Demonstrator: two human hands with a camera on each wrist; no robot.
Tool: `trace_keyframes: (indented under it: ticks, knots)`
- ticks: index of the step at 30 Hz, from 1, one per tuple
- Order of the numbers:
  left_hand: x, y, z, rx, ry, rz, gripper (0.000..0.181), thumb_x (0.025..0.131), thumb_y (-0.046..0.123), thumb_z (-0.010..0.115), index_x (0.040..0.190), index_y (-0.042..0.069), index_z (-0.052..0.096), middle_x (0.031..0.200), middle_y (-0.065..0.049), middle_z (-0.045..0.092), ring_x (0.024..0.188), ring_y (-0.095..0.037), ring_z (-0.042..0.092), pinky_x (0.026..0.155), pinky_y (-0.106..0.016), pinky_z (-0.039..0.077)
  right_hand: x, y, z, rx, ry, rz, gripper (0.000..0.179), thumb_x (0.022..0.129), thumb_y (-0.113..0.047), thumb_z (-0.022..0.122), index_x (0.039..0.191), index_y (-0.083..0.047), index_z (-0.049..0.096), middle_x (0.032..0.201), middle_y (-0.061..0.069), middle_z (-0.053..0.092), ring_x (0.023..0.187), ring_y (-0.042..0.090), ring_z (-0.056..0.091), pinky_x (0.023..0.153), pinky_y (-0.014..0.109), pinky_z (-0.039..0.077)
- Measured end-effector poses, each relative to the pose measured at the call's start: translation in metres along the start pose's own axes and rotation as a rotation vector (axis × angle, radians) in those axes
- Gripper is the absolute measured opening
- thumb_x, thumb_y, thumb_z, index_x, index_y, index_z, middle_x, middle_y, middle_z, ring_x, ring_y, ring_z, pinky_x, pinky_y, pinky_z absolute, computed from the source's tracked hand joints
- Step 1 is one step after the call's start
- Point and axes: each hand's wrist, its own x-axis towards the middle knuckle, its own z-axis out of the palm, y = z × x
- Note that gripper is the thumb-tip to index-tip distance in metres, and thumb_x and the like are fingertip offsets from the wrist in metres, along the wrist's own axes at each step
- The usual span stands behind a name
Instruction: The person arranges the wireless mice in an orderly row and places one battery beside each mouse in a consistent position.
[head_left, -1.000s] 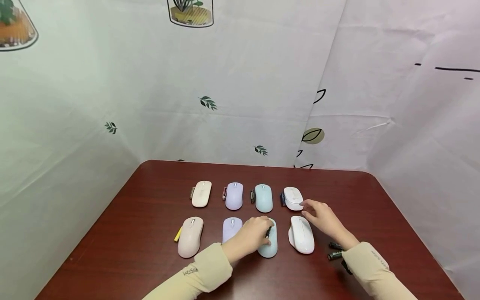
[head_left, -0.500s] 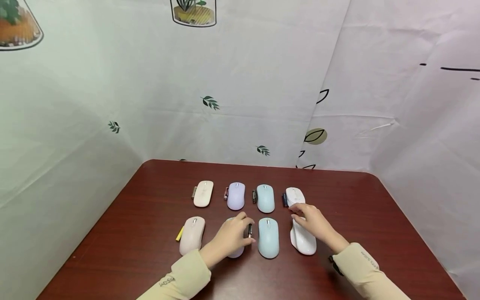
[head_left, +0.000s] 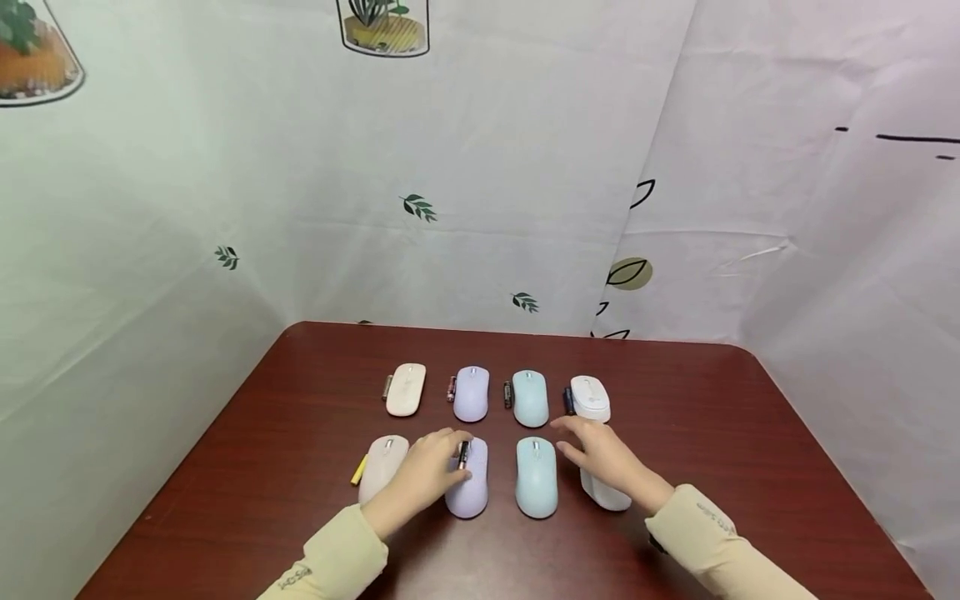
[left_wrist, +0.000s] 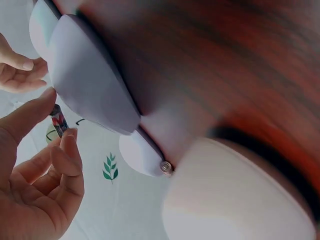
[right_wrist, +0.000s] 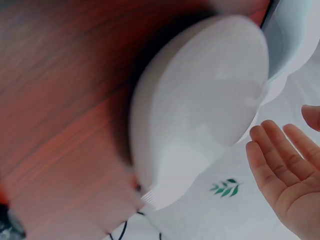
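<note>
In the head view my left hand (head_left: 427, 468) pinches a small battery (head_left: 462, 455) between thumb and fingers, over the left part of the front purple mouse (head_left: 472, 493). The left wrist view shows that battery's red and dark wrapper held between the fingertips, apart from the mouse. My right hand (head_left: 606, 457) hovers over the front white mouse (head_left: 606, 497) and hides much of it. Its fingers are loosely extended with nothing in them, their tips toward the front light blue mouse (head_left: 536, 479). A front beige mouse (head_left: 382, 468) is partly covered by my left hand.
Behind stand a cream mouse (head_left: 406, 390), a purple one (head_left: 471, 394), a light blue one (head_left: 530, 399) and a white one (head_left: 591, 395), each with batteries at its left. A yellow battery (head_left: 359, 470) lies beside the beige mouse. Something dark (head_left: 657, 544) shows beneath my right sleeve.
My left hand has carried the battery leftward from the light blue mouse to the purple one. My right hand has shifted left and nearer, from the back white mouse to over the front white one.
</note>
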Motion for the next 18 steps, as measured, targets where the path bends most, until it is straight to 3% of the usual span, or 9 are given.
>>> trace_keyframes:
  ticks: [4,9,18]
  knots:
    - [-0.007,-0.009,-0.003,-0.030,0.010,-0.046,0.039,0.069,0.013,0.081,0.104,0.005,0.066,0.065,0.006,0.051,0.060,-0.005,0.044,0.056,-0.022,0.037,0.003,-0.010,0.008,-0.004,0.003,-0.096,0.024,0.084,-0.004,0.064,0.108,0.000,0.064,0.103,0.010,0.069,0.093,0.023,0.066,0.077,0.034,0.053]
    - [-0.012,-0.017,-0.007,-0.042,0.024,-0.071,0.041,0.069,0.009,0.080,0.106,0.004,0.065,0.062,0.007,0.047,0.055,-0.003,0.038,0.051,-0.019,0.033,0.011,-0.025,0.021,-0.007,0.010,-0.159,0.022,0.084,-0.004,0.065,0.105,0.001,0.065,0.101,0.010,0.069,0.093,0.023,0.065,0.078,0.035,0.052]
    - [-0.016,-0.023,-0.011,-0.005,0.016,-0.106,0.040,0.068,0.007,0.081,0.103,0.003,0.063,0.060,0.006,0.047,0.054,-0.005,0.039,0.050,-0.020,0.033,0.034,-0.060,0.027,-0.065,-0.106,-0.231,0.029,0.087,-0.019,0.066,0.113,-0.005,0.062,0.107,0.007,0.064,0.096,0.018,0.062,0.079,0.032,0.051]
